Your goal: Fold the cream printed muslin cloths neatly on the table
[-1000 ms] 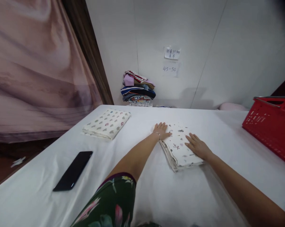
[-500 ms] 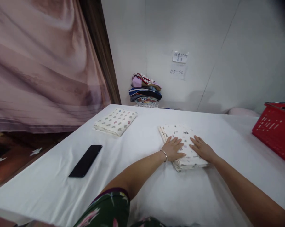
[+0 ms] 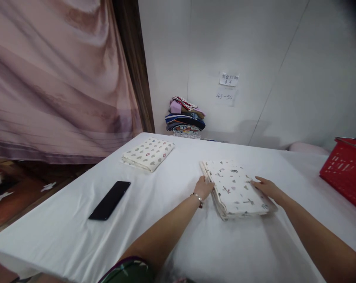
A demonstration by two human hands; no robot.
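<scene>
A folded white cloth (image 3: 235, 188) printed with small grey and dark motifs lies on the white-covered table (image 3: 178, 243), its stacked layers showing along the left side. My left hand (image 3: 203, 188), with a bracelet at the wrist, is closed on the cloth's left edge, its fingers partly hidden by the layers. At the opposite edge, my right hand (image 3: 269, 188) grips with the thumb on top, and its other fingers are mostly out of sight. Farther left on the table sits a second folded cloth (image 3: 149, 154) with grey mushroom-like prints.
A black phone (image 3: 109, 200) lies at the left of the table. A red plastic basket (image 3: 344, 169) stands at the right edge. Behind the table rises a pile of folded fabrics (image 3: 185, 118) against the wall, and a pink curtain (image 3: 56, 78) hangs at the left.
Both hands have left the cloth's top, where they lay flat with fingers spread, and moved outward to grip its left and right edges. The view has shifted slightly.
</scene>
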